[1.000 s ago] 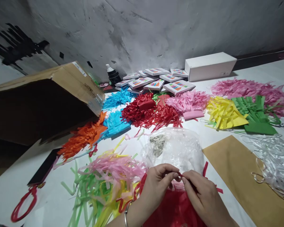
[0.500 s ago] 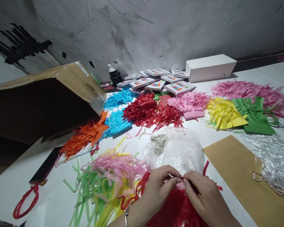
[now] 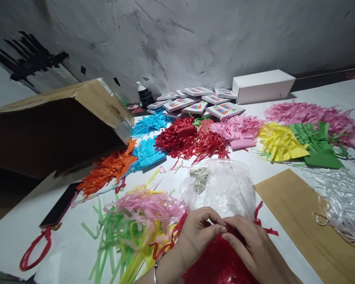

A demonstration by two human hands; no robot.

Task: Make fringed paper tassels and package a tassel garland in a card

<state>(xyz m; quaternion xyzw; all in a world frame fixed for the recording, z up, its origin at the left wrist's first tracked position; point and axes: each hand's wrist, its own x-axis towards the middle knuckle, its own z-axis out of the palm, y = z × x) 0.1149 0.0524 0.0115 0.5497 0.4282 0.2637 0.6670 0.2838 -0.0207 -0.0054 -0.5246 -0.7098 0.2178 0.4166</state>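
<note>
My left hand (image 3: 197,238), with a silver bangle on the wrist, is closed, thumb and forefinger pinching the upper edge of red tissue paper (image 3: 220,262). Beside it my right hand (image 3: 251,246) is closed on the same red tissue paper, its fingertips meeting those of the left. The pinched spot itself is mostly hidden by the fingers. Just beyond my hands rests a clear plastic bag (image 3: 230,185) with a greyish crumpled patch inside. Loose pink fringe (image 3: 150,205) and green paper strips (image 3: 115,232) lie to the left of my left hand.
A large open cardboard box (image 3: 106,106) tilts at the left, with a phone (image 3: 59,207) below it. Fringed paper bundles, such as a red one (image 3: 177,134) and a yellow one (image 3: 279,144), span the middle. Behind lie flat boxes (image 3: 195,106). White string (image 3: 343,205) sits right.
My right hand's fingers have slid slightly left against the left fingertips, over the red tissue paper. A pinkish patch between the hands is now covered. The view has shifted slightly.
</note>
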